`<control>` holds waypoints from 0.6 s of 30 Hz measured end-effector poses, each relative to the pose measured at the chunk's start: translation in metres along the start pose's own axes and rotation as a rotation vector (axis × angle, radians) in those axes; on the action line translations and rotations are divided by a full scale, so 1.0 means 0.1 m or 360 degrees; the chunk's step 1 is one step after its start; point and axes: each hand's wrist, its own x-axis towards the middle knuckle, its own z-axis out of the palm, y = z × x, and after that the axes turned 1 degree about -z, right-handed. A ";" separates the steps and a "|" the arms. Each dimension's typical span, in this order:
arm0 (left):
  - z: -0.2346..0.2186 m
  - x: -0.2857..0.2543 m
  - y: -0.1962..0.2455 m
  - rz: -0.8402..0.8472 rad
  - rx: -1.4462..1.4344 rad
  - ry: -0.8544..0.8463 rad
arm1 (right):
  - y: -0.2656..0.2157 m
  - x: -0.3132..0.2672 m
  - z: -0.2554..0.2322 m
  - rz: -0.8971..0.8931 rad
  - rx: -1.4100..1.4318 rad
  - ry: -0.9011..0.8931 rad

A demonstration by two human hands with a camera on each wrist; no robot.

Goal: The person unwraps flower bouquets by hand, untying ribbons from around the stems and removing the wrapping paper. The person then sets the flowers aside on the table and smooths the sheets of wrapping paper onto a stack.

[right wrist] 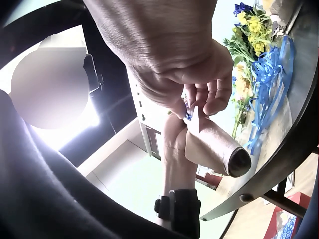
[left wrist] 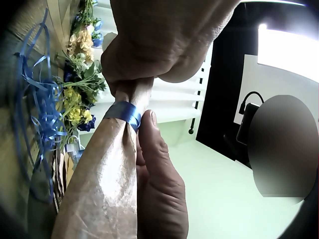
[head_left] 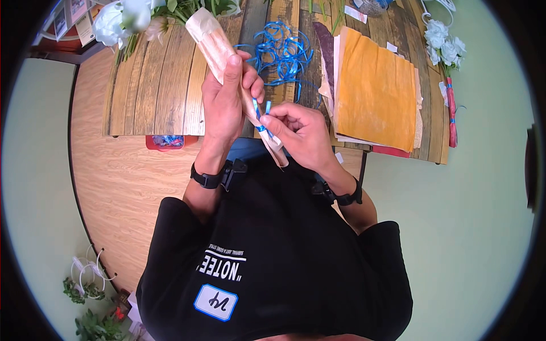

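Slanting across the head view is a long bundle [head_left: 213, 46] wrapped in pale pink-beige paper, with leaves and white flowers [head_left: 114, 25] by its upper end. My left hand [head_left: 226, 105] grips it around the middle, thumb lying along the paper. Just below, a shiny blue ribbon [head_left: 261, 128] circles the wrap, its short ends sticking up. My right hand [head_left: 301, 132] pinches the ribbon between thumb and forefinger. The left wrist view shows the ribbon band [left wrist: 124, 115] flat around the gathered paper. In the right wrist view the wrap's lower end [right wrist: 239, 162] has a dark opening.
A tangle of blue ribbon [head_left: 284, 54] lies on the wooden table [head_left: 153, 85]. To its right sits a stack of orange-yellow paper sheets [head_left: 375, 85]. A wrapped white bouquet [head_left: 449, 85] lies along the right edge. Below the table's left side stands a red bin [head_left: 153, 143].
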 end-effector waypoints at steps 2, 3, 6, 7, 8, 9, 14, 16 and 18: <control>0.01 -0.02 -0.02 -0.0043 0.0035 -0.0015 | 0.01 -0.04 -0.03 -0.0008 0.0021 0.0009; 0.00 -0.03 -0.03 -0.0052 0.0038 -0.0014 | 0.03 -0.06 -0.06 -0.0107 -0.0064 0.0048; 0.00 -0.04 -0.08 -0.0071 0.0102 -0.0033 | 0.06 -0.08 -0.12 -0.0298 -0.0073 0.0178; 0.01 -0.04 -0.10 -0.0054 0.0154 -0.0033 | 0.05 -0.08 -0.15 -0.0314 0.0054 0.0252; 0.01 -0.04 -0.11 -0.0037 0.0208 -0.0033 | 0.02 -0.09 -0.18 -0.0331 0.0183 0.0326; 0.01 -0.05 -0.12 -0.0039 0.0208 -0.0036 | -0.03 -0.10 -0.21 -0.0362 0.0273 0.0374; 0.03 -0.04 -0.09 -0.0166 -0.0112 -0.0218 | -0.11 -0.05 -0.38 -0.0483 0.0457 0.0461; 0.02 -0.02 -0.08 -0.0165 -0.0158 -0.0206 | -0.16 -0.04 -0.39 -0.0542 0.0650 0.0491; 0.02 -0.01 -0.07 -0.0163 -0.0201 -0.0193 | -0.16 -0.04 -0.42 -0.0583 0.0722 0.0482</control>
